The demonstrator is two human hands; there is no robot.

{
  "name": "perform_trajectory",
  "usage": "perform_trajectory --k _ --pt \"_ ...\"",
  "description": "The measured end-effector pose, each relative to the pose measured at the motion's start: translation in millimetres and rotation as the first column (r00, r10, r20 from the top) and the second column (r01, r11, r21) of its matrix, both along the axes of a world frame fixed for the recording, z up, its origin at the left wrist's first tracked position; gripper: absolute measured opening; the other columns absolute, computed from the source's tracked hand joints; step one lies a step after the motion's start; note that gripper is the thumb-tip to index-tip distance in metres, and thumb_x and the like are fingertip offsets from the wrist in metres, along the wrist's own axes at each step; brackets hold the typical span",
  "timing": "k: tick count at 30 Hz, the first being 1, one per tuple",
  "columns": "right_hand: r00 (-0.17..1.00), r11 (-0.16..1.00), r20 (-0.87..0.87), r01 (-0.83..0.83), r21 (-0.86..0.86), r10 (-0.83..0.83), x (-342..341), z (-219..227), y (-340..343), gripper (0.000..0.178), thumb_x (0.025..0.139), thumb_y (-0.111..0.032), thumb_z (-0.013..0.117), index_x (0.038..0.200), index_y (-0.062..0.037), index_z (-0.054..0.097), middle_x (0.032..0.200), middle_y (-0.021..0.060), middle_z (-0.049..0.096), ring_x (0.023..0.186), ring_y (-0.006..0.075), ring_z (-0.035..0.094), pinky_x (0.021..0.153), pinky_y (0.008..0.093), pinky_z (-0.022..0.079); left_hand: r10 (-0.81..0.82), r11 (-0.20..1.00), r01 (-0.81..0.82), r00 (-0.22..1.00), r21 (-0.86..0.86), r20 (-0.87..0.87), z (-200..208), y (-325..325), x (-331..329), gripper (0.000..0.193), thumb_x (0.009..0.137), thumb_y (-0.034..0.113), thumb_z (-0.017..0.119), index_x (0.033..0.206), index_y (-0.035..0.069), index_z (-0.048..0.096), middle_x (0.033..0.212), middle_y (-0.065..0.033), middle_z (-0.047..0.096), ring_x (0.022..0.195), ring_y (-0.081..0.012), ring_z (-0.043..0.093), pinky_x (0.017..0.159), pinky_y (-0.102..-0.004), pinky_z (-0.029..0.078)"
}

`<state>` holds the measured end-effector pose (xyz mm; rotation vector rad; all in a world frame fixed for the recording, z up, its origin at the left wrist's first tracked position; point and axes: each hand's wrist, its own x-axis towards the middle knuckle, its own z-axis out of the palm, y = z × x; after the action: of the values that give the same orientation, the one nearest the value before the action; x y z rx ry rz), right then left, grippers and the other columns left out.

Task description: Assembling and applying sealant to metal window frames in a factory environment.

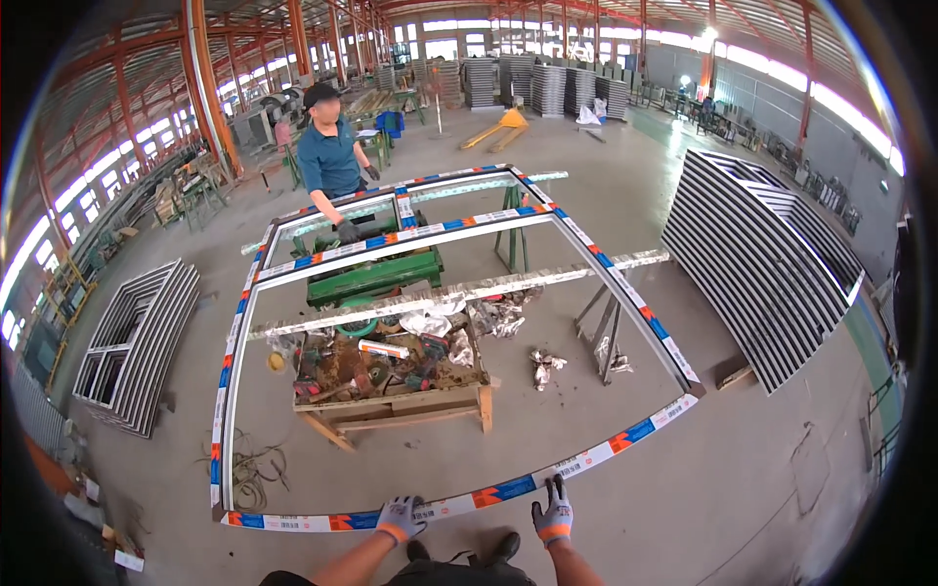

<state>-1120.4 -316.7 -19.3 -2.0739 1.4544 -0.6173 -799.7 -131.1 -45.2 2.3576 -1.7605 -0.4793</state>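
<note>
A large rectangular window frame [508,493], wrapped in white, blue and orange protective film, lies across supports in front of me. Its crossbar [430,230] runs over the far part, with a short divider [405,209] beyond it. My left hand [401,518], in a grey glove with an orange cuff, is closed over the near bar, left of the middle. Farther right, my right hand [554,513], gloved alike, touches the same bar with its fingertips; its fingers are stretched out and the thumb stands apart.
Under the frame are a wooden workbench [410,402] with tools and rags, a green bench [376,277] and a support beam [479,290]. A co-worker [332,161] leans at the far left corner. Stacked frames stand left [137,347] and right [762,259]. Cord [256,474] lies on the floor.
</note>
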Motion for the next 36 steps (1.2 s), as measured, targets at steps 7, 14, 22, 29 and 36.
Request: perform_trajectory --k 7,14,22,29,36 --pt "0.992 0.994 -0.128 0.006 0.113 0.009 -69 -48 17 0.06 0.078 -0.028 0.063 0.131 -0.0047 0.047 0.125 0.0187 0.055 0.104 0.0332 0.06 0.089 0.0415 0.048 -0.088 0.99 0.092 0.995 0.109 -0.043 13 -85 -67 0.068 0.072 0.041 0.067 0.126 0.006 0.047 0.121 -0.0165 0.052 0.113 -0.0331 0.05 0.097 -0.0432 0.04" --pt "0.893 0.905 -0.392 -0.036 0.423 0.219 -301 -309 182 0.034 0.083 -0.037 0.058 0.094 -0.005 0.064 0.09 0.0185 0.066 0.082 0.0355 0.063 0.069 0.0446 0.05 -0.179 0.968 0.166 0.982 0.189 0.052 17 -119 -93 0.077 0.073 0.045 0.068 0.131 0.002 0.042 0.127 -0.0196 0.048 0.119 -0.035 0.045 0.099 -0.0423 0.039" --pt "0.593 0.251 -0.073 0.446 0.859 -0.802 -265 -151 205 0.024 0.085 -0.031 0.058 0.088 -0.0074 0.062 0.068 0.0117 0.059 0.056 0.0256 0.056 0.051 0.0411 0.046 -0.201 0.952 0.209 0.978 0.223 -0.057 8 -135 -95 0.069 0.073 0.042 0.068 0.126 0.004 0.046 0.123 -0.0189 0.052 0.112 -0.0344 0.053 0.091 -0.043 0.045" --pt "0.408 0.232 -0.015 0.55 0.802 -0.913 -233 -141 193 0.025 0.081 -0.022 0.066 0.1 -0.0067 0.066 0.071 0.0044 0.062 0.054 0.0168 0.059 0.047 0.0286 0.044 -0.212 0.894 0.28 0.952 0.351 -0.221 4 -176 -105 0.056 0.073 0.039 0.066 0.118 0.009 0.052 0.11 -0.0184 0.062 0.102 -0.0356 0.06 0.086 -0.0451 0.048" --pt "0.338 0.079 -0.162 0.6 0.796 -0.927 -254 -114 234 0.024 0.082 -0.023 0.067 0.1 -0.0063 0.066 0.074 0.005 0.064 0.056 0.0169 0.059 0.048 0.0285 0.044 -0.199 0.953 0.215 0.975 0.213 -0.095 2 -181 -110 0.057 0.066 0.037 0.071 0.112 0.008 0.056 0.101 -0.0158 0.065 0.096 -0.0335 0.062 0.086 -0.0439 0.049"
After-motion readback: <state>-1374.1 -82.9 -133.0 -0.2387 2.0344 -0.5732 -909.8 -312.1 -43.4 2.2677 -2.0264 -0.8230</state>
